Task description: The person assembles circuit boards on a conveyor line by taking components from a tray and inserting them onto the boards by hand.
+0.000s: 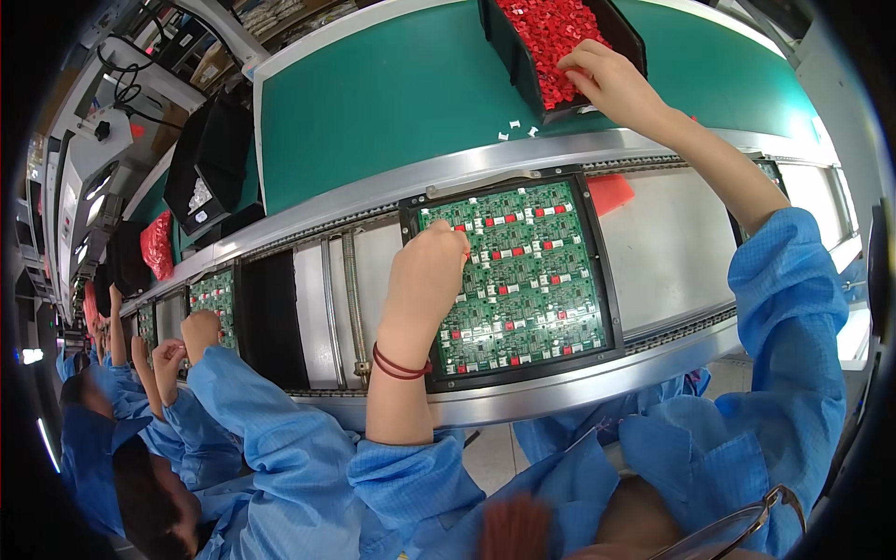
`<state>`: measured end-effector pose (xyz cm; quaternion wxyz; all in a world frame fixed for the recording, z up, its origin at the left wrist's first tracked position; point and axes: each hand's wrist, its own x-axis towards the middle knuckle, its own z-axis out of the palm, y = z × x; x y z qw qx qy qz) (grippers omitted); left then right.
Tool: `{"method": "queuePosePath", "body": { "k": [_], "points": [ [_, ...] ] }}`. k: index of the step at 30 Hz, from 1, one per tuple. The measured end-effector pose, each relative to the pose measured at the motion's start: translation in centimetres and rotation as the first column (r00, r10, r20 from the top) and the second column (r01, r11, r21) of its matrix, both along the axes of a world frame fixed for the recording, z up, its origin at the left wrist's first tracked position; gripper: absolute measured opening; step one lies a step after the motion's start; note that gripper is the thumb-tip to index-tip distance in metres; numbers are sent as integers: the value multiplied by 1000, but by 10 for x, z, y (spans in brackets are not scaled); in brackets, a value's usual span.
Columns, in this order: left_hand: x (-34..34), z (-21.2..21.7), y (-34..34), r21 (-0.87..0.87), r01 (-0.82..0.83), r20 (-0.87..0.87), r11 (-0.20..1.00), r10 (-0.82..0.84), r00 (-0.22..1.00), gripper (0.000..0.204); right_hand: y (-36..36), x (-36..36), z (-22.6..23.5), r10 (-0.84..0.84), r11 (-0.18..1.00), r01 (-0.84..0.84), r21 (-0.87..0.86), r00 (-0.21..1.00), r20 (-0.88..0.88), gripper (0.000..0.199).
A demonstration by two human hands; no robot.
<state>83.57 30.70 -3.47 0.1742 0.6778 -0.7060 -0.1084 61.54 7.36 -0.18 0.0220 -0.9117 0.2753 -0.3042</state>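
A green circuit board panel lies in a black frame on the conveyor line before me. Several small red parts sit on it in rows. My left hand rests on the panel's left side, fingers pinched on a small red part at the upper left rows. A dark red band circles that wrist. My right hand reaches far up to a black bin full of small red parts, fingers curled at the bin's front right edge; what they hold is hidden.
A green mat lies behind the conveyor, with a few white bits on it. Black bins stand at the left. A person in a blue coat works at another green panel to my left, others farther along.
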Motion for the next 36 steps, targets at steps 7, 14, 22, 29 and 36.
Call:
{"method": "queuePosePath", "body": {
  "k": [7, 14, 22, 29, 36],
  "points": [
    [-1, -2, -1, -5, 17, 41, 1000, -17, 999, 6, -4, 14, 0, -42, 954, 79, 289, 990, -132, 25],
    [0, -1, -2, -12, 23, 98, 1000, -22, 995, 7, -10, 23, -6, -39, 952, 60, 301, 996, -74, 16],
    [0, -2, -1, -15, 54, 24, 998, -54, 998, 7, -3, 25, -6, -10, 975, 25, 221, 998, -69, 10],
    [-1, -3, 0, -7, 35, -23, 999, -35, 999, 4, 6, 33, -10, -89, 994, 96, 52, 987, -133, 15],
    [11, 1, -4, 16, 76, -235, 997, -70, 969, 15, 3, 34, -5, -116, 991, 124, 39, 978, -173, 16]
  ]
}}
